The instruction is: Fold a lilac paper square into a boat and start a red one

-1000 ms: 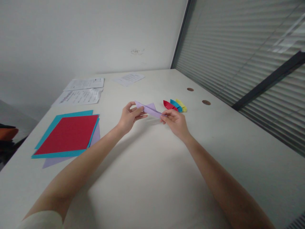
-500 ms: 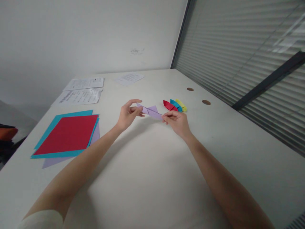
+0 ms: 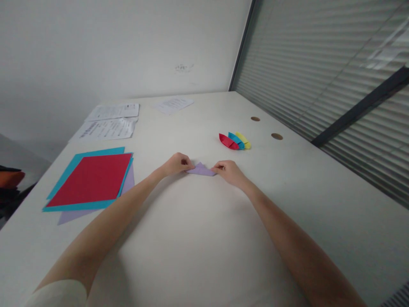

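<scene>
A small folded piece of purple paper [image 3: 201, 169] lies low on the white table, its peak pointing away from me. My left hand [image 3: 177, 164] pinches its left end between thumb and fingers. At the opposite end, my right hand [image 3: 229, 172] pinches the right tip. Beyond my right hand sit three folded paper boats side by side: a red one [image 3: 228, 141], a blue one [image 3: 236, 140] and a yellow one [image 3: 244, 140]. Fingertips cover both ends of the purple paper.
On the left is a stack of coloured sheets, red paper [image 3: 92, 179] on top, with blue sheets [image 3: 68, 170] and purple edges below. Printed papers [image 3: 110, 128] lie behind it, another sheet [image 3: 174, 105] farther back. Two round holes [image 3: 277, 136] pierce the table near the window blinds [image 3: 319, 76].
Both hands have come down and nearer to me with the purple paper. It was held tilted above the table; now it rests level with its peak away from me.
</scene>
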Available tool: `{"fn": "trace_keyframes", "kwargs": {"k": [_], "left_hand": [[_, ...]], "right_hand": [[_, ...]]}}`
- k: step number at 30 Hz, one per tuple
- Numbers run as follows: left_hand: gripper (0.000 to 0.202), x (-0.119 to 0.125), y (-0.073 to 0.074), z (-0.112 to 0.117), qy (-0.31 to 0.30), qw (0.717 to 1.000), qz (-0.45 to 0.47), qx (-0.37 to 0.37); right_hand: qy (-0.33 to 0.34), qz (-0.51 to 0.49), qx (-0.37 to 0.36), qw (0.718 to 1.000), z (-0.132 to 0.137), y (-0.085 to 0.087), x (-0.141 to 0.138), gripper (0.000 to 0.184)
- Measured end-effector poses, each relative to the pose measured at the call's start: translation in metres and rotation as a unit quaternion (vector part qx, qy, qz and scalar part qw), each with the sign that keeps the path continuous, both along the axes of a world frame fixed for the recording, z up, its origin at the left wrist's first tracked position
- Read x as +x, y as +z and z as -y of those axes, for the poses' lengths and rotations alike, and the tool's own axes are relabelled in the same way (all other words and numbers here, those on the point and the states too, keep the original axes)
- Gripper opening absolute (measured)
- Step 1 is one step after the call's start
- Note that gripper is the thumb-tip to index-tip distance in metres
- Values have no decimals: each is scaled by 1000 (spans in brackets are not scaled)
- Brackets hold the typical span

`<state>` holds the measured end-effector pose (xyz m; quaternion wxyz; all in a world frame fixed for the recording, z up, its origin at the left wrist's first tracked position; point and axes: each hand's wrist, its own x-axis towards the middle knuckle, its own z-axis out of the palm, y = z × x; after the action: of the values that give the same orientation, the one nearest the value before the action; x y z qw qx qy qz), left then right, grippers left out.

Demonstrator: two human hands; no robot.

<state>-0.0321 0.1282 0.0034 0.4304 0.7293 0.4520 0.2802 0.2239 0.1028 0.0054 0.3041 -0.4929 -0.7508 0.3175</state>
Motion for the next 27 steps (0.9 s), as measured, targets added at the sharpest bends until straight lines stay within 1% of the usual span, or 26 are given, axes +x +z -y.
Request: {"fn": "trace_keyframes", "kwargs": {"k": [2,4,6,7,8,9,11,13,14,17,19,22,24,27], "left_hand": [[28,-1,-2,-1,-1,1000,-13,-4],[24,0,-3,0,1,999,-30,22],[14,3,-4,3,17,992,-67,105],[9,5,-5,5,24,982,-91,161],[11,8,-7,7,26,968,-116,220],[12,11,-8,9,16,954,-136,265],[14,15,-12,13,-27,936,-161,311],[18,18,-15,15,-55,929,-170,325],[19,18,-17,15,-57,926,-173,330],[20,15,-21,14,-43,922,-174,343],[22,14,-22,13,-34,926,-160,339],[27,13,-22,12,-38,934,-151,321],[27,13,-22,12,-40,932,-163,321],[29,12,-23,10,-39,930,-169,324]], "right_hand": [[7,-3,-8,1000,0,-2,-1,19],[10,2,-4,1000,1,-5,-2,18],[4,31,32,999,1,-9,-3,17],[-1,53,62,997,1,-11,-3,16],[-8,76,94,993,1,-14,-3,16],[-15,98,122,987,0,-16,-3,16],[-26,128,161,978,0,-21,-2,15],[-20,140,185,972,0,-24,-2,14],[-11,146,199,969,1,-25,-2,16],[36,175,233,956,3,-25,-2,23],[56,198,239,949,5,-24,-3,26],[57,232,245,940,8,-22,-4,27],[50,247,246,936,9,-21,-5,26],[38,243,242,938,10,-22,-6,24]]}}
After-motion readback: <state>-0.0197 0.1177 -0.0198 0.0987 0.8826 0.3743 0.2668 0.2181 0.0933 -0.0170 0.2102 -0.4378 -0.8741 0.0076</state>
